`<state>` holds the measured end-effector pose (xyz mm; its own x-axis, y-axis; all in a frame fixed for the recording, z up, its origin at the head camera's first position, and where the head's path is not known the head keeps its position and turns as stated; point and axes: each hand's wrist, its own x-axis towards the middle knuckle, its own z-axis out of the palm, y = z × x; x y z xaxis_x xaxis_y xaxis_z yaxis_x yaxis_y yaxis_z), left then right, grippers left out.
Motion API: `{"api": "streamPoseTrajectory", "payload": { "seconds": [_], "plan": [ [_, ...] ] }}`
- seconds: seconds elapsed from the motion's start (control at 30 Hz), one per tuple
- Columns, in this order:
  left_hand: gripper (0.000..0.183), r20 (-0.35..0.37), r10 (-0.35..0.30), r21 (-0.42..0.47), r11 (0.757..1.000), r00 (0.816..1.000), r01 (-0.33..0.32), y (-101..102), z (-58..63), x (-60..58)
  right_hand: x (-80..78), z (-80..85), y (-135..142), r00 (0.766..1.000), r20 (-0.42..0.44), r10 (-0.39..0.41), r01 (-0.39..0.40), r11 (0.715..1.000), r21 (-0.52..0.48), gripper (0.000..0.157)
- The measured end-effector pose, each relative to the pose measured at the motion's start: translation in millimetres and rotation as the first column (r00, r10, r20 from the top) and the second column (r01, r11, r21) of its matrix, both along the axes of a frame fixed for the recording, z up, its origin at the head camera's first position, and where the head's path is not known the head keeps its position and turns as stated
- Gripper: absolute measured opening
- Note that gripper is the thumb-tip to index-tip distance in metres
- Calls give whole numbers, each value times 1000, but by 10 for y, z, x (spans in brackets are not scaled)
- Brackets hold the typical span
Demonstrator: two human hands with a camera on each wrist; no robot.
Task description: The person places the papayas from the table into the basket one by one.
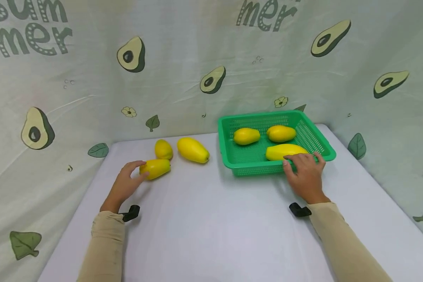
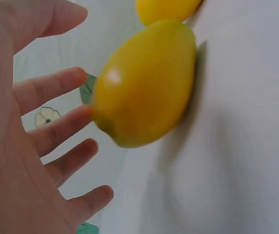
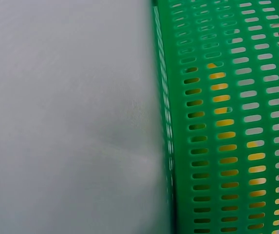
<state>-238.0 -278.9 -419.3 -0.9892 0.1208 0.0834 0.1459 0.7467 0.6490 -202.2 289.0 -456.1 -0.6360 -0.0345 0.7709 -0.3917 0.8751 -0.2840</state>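
On the left of the table my left hand [image 1: 127, 183] is beside a yellow papaya [image 1: 158, 169], its fingers spread. In the left wrist view that papaya [image 2: 146, 90] lies just past the fingertips, and the hand [image 2: 29, 117] is not wrapped round it; one fingertip seems to touch it. A green plastic basket [image 1: 257, 171] stands at the right with several papayas in it. My right hand [image 1: 306, 175] is over the basket's front rim, its fingers by the nearest papaya [image 1: 285, 151]. The right wrist view shows the slotted basket wall [image 3: 236, 117] but no hand.
Behind the left hand lie a small papaya [image 1: 163, 149] and a larger papaya [image 1: 193, 150]. Inside the basket, two more papayas, a left one [image 1: 246, 136] and a right one [image 1: 281, 133], sit toward the back. A printed cloth [image 1: 176, 58] hangs behind the white table [image 1: 211, 227].
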Motion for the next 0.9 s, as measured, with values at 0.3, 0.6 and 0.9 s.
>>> {"api": "streamPoseTrajectory", "payload": {
  "seconds": [0.3, 0.6, 0.9],
  "plan": [
    [80, -52, 73, 217, 974, 996, -60, 4, -285, -28, -31, 2, 1, 1000, -16, -2, 2, 1000, -5, 34],
    [92, -53, 114, 266, 959, 992, -96, -23, -317, -82, -60, 28, -34, 999, -38, -1, 1, 1000, -16, 34],
    [93, 17, 120, 275, 954, 993, -120, 43, -378, -53, 1, 25, -30, 999, -36, -9, 8, 1000, -15, 29]
  ]
}}
